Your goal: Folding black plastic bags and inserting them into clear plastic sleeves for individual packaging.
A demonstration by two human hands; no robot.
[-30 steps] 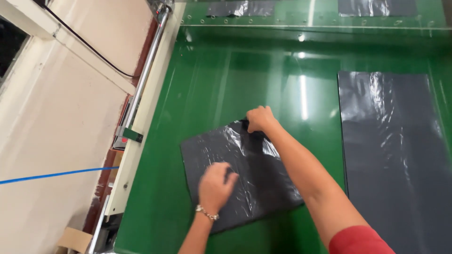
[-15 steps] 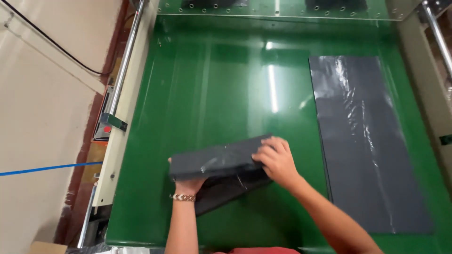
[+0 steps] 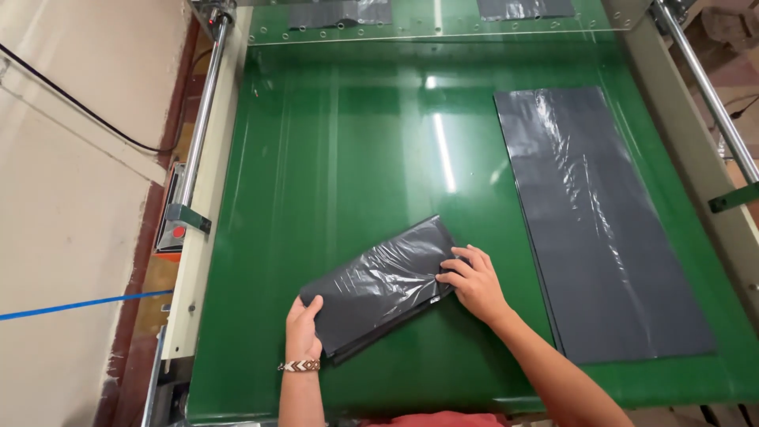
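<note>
Two bare hands press a folded dark grey plastic bag point(image 3: 379, 285) flat on a glossy green conveyor belt point(image 3: 356, 142).

Head view: the folded bag is a thin, crinkled, shiny film, a slanted rectangle lying near the belt's near edge, left of centre. The left hand point(image 3: 303, 332), with a beaded band at the wrist, lies at the bag's lower left corner, thumb on top of the film and fingers loosely curled at the edge. The right hand point(image 3: 474, 283) rests on the bag's right end, fingers stretched and spread, fingertips point(image 3: 443, 277) pressing down on the film, not clenched. A long flat dark grey plastic sheet point(image 3: 597, 221) lies smooth on the belt to the right, apart from the bag. A round metal rail point(image 3: 202, 119) runs along the belt's left side.
</note>
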